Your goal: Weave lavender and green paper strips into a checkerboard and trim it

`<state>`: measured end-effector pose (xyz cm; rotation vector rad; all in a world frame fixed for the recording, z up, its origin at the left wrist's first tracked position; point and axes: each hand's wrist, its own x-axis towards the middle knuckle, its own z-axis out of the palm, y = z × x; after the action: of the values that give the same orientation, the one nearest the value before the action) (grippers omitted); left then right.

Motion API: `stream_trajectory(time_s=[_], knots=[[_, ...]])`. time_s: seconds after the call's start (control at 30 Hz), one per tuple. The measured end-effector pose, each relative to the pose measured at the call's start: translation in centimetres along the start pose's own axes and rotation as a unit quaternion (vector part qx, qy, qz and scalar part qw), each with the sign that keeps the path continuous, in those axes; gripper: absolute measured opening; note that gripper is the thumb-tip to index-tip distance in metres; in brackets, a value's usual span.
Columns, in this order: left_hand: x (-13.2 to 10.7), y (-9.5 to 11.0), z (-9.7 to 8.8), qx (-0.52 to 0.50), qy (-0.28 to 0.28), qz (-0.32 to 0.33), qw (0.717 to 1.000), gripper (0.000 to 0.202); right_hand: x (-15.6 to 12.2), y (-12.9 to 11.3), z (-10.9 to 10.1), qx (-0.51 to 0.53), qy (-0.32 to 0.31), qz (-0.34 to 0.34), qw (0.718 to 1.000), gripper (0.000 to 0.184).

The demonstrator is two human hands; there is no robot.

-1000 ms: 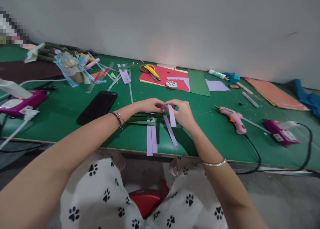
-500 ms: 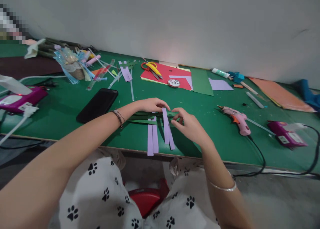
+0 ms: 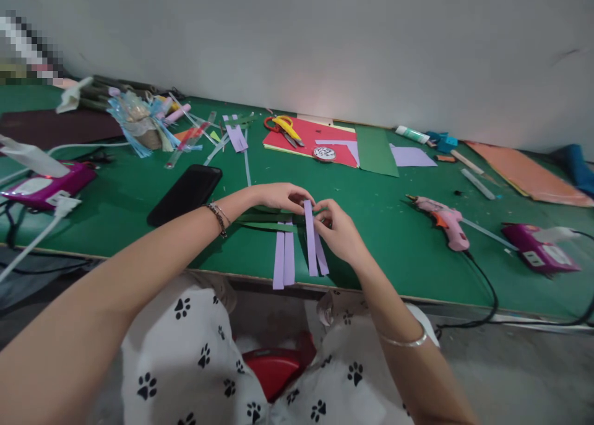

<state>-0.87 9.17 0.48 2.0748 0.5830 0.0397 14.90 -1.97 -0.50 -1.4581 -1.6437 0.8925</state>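
My left hand (image 3: 283, 196) reaches in over the paper strips, its fingertips pinched at the top of a purple paper strip (image 3: 310, 242). From the other side my right hand (image 3: 338, 228) has thumb and fingers closed at the upper edge of the same strip, with a second purple strip partly behind it. Green paper strips (image 3: 266, 226) run crosswise under my left hand and are partly hidden by it. Two more purple strips (image 3: 283, 258) hang down side by side from the green ones, towards the table's front edge.
A black phone (image 3: 185, 193) lies by my left forearm. A pink glue gun (image 3: 445, 224) with its cord rests to the right, near a purple power strip (image 3: 541, 248). Behind are scissors (image 3: 288, 128), red paper (image 3: 336, 130) and a round tin (image 3: 323, 154).
My right hand has moved slightly left, and its fingers have closed in at the purple strip. The front purple strip now hangs straighter, covering more of the strip behind it.
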Motion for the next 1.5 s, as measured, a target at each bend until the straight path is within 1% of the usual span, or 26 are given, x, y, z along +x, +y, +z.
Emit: stream_trajectory(time_s=[0.1, 0.23, 0.3, 0.4, 0.6, 0.8, 0.93, 1.0, 1.07, 1.13, 1.2, 1.3, 1.37, 1.43, 1.5], knots=[[-0.2, 0.4, -0.1, -0.005, -0.015, 0.001, 1.000, 0.037, 0.1, 0.2, 0.1, 0.017, 0.011, 0.002, 1.000, 0.012], [-0.1, 0.3, 0.0, -0.015, -0.035, 0.008, 0.999, 0.051, 0.1, 0.4, 0.2, 0.028, 0.015, -0.006, 0.999, 0.011], [0.0, 0.0, 0.0, -0.028, -0.037, 0.013, 0.999, 0.054, 0.1, 0.3, 0.3, 0.024, 0.020, -0.008, 0.999, 0.010], [0.0, -0.4, 0.0, -0.037, -0.030, 0.007, 0.999, 0.053, -0.1, 0.1, 0.2, -0.002, 0.018, -0.006, 1.000, 0.010], [0.0, -0.4, -0.5, -0.010, -0.016, -0.020, 1.000, 0.051, -0.6, -0.4, 0.3, -0.052, 0.003, -0.007, 0.999, 0.010], [0.1, -0.5, -0.5, 0.005, -0.010, -0.012, 1.000, 0.050, -0.7, -0.2, 0.6, -0.051, -0.011, -0.022, 0.998, 0.010], [0.0, -0.1, -0.5, 0.041, -0.001, -0.034, 0.999, 0.047, -0.6, 0.2, 1.0, -0.049, -0.020, -0.025, 0.998, 0.009], [0.0, 0.2, -0.5, 0.050, 0.010, -0.054, 0.997, 0.044, -0.6, 0.4, 1.1, -0.054, -0.013, -0.024, 0.998, 0.009], [0.0, 0.4, -0.3, 0.041, 0.032, -0.066, 0.996, 0.040, -0.4, 0.4, 1.1, -0.058, 0.009, -0.023, 0.998, 0.009], [0.1, 0.5, -0.2, 0.019, 0.051, -0.068, 0.996, 0.042, -0.3, 0.4, 1.1, -0.062, 0.031, -0.024, 0.997, 0.010], [0.2, 0.5, 0.0, -0.001, 0.057, -0.064, 0.996, 0.046, -0.3, 0.4, 1.1, -0.065, 0.041, -0.026, 0.997, 0.011], [0.2, 0.5, 0.0, -0.008, 0.052, -0.063, 0.997, 0.049, -0.3, 0.3, 1.1, -0.070, 0.032, -0.030, 0.997, 0.012], [0.2, 0.5, -0.1, 0.008, 0.043, -0.058, 0.997, 0.044, -0.4, 0.3, 1.2, -0.068, 0.034, -0.036, 0.996, 0.011], [0.2, 0.4, -0.2, 0.016, 0.028, -0.045, 0.998, 0.038, -0.4, 0.3, 1.2, -0.062, 0.051, -0.042, 0.996, 0.011], [0.2, 0.2, -0.3, -0.001, 0.014, -0.030, 0.999, 0.032, -0.4, 0.3, 1.2, -0.058, 0.064, -0.042, 0.995, 0.011]])
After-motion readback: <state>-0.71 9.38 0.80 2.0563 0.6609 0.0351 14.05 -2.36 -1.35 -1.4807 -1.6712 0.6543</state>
